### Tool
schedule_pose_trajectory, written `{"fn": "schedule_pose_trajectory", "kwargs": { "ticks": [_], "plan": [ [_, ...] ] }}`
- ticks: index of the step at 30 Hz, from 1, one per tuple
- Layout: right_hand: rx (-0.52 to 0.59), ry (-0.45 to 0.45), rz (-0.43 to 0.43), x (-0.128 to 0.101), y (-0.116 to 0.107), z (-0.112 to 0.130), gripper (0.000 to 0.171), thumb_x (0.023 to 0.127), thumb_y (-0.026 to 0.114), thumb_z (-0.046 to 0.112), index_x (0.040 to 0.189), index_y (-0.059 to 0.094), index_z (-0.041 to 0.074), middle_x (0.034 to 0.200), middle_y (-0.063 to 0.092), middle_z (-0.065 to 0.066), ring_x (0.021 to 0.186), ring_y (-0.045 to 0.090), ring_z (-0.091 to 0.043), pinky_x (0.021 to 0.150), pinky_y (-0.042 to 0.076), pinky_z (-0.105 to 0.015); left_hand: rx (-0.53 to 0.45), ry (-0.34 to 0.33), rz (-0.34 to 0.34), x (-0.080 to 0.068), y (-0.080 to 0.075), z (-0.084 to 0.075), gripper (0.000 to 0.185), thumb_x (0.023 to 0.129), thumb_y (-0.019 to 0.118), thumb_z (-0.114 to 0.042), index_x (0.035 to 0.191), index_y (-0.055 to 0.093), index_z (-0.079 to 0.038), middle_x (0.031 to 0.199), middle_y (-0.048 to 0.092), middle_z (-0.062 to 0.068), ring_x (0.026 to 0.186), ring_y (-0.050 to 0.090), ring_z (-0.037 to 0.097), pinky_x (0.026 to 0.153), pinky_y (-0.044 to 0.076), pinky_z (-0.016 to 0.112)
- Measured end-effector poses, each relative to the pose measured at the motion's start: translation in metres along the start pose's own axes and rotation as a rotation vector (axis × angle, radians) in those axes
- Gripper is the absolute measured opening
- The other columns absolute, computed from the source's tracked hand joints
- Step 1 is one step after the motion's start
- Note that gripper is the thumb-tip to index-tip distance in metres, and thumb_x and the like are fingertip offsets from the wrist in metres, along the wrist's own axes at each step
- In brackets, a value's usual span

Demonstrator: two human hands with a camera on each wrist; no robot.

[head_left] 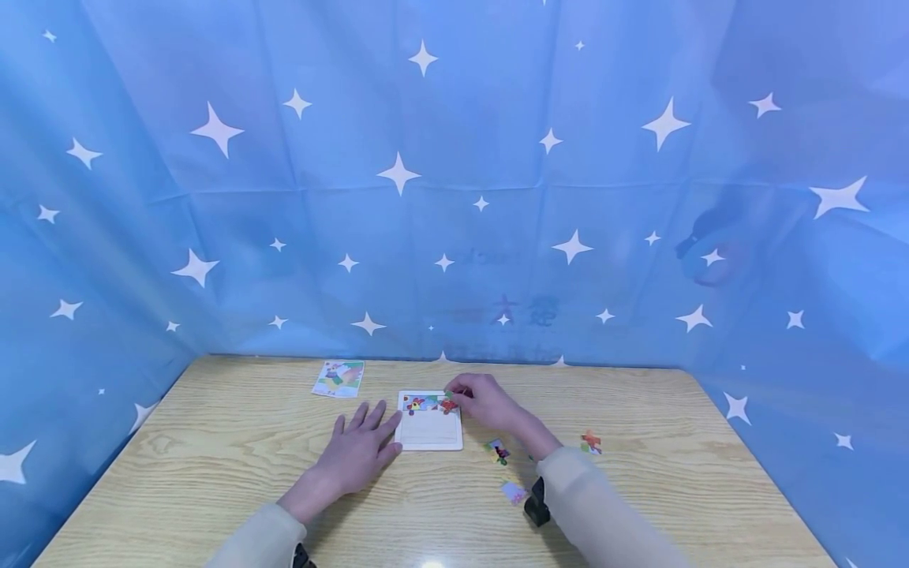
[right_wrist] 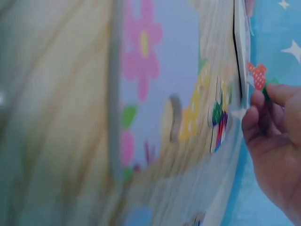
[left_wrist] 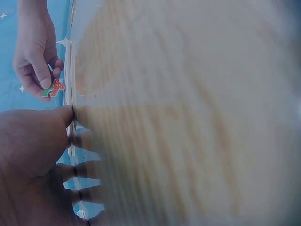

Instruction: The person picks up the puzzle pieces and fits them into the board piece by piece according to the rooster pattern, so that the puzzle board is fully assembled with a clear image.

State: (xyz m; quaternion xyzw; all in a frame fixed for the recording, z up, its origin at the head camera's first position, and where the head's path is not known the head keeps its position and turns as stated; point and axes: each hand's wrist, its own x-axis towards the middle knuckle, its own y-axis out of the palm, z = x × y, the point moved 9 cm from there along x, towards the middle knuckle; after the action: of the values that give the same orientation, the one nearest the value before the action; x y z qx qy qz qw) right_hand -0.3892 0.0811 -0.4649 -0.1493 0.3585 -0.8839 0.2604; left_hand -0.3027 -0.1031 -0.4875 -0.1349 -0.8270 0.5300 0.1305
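Landmark is the white tray (head_left: 428,431) on the wood-grain table (head_left: 213,473). Nearest: pale sleeves, left sleeve (head_left: 259,540) on the near-left side of the tray, right sleeve (head_left: 604,509) on its near-right side, a black wrist device (head_left: 537,503) by the right cuff, a second black device (head_left: 301,557) at the left cuff. Lavender piece with a pink flower (head_left: 514,492) lies loose, near-right of the tray. Next out, a dark multicoloured piece (head_left: 499,452), also loose, just off the tray's near-right corner. Orange-red piece (head_left: 591,442) well apart to the right of the tray, past the right forearm. Left hand (head_left: 358,451): fingers spread, palm down at the tray's left edge, holding nothing; thumb and index tips right by the rim, can't tell if touching. Tray's near part is bare white; colourful pieces (head_left: 413,405) sit along its far part, left side. Right hand (head_left: 490,400) is at the tray's far-right corner, thumb and fingers pinching a red-orange piece with white dots and a green part (right_wrist: 258,75); can't tell if that piece touches the tray. Beyond and left of the tray, apart from it: picture card (head_left: 338,379), pastel print, details too small. Farthest, behind the tray and table edge: blue curtain (head_left: 483,158) with white stars.
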Motion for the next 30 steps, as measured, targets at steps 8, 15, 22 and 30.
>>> {"fn": "schedule_pose_trajectory", "kwargs": {
  "ticks": [8,15,22,30],
  "plan": [
    [-0.024,0.021,-0.021,0.004,0.007,0.0,0.022,0.104,0.059,0.005,0.122,0.069,0.0,0.105,0.064,-0.005,0.086,0.061,-0.015,0.073,0.053,-0.033,0.004,-0.004,0.003,0.0,0.0,0.001,0.055,0.108,0.052,-0.038,0.154,0.048,-0.01,0.162,0.033,0.023,0.149,0.021,0.051,0.11,0.016,0.078],
    [-0.094,0.029,-0.037,0.009,0.009,0.001,0.024,0.105,0.06,0.007,0.125,0.071,0.001,0.1,0.061,-0.002,0.084,0.057,-0.013,0.072,0.05,-0.031,-0.009,-0.005,0.019,-0.002,-0.004,-0.003,0.054,0.108,0.052,-0.036,0.154,0.047,-0.008,0.162,0.033,0.024,0.149,0.021,0.051,0.11,0.015,0.078],
    [-0.159,0.054,-0.008,0.011,0.013,0.001,0.027,0.106,0.056,0.005,0.129,0.068,0.0,0.1,0.058,-0.003,0.082,0.052,-0.014,0.071,0.046,-0.033,0.002,-0.014,0.037,-0.002,-0.003,-0.004,0.054,0.108,0.052,-0.035,0.155,0.046,-0.009,0.162,0.032,0.023,0.149,0.021,0.051,0.111,0.015,0.077],
    [-0.199,0.045,0.032,0.01,0.015,0.002,0.028,0.107,0.054,0.005,0.131,0.068,0.005,0.109,0.058,-0.005,0.086,0.053,-0.015,0.073,0.046,-0.034,0.011,-0.008,0.038,-0.002,-0.005,-0.005,0.054,0.109,0.051,-0.035,0.155,0.046,-0.008,0.162,0.033,0.024,0.149,0.022,0.051,0.111,0.016,0.077]
  ]
}}
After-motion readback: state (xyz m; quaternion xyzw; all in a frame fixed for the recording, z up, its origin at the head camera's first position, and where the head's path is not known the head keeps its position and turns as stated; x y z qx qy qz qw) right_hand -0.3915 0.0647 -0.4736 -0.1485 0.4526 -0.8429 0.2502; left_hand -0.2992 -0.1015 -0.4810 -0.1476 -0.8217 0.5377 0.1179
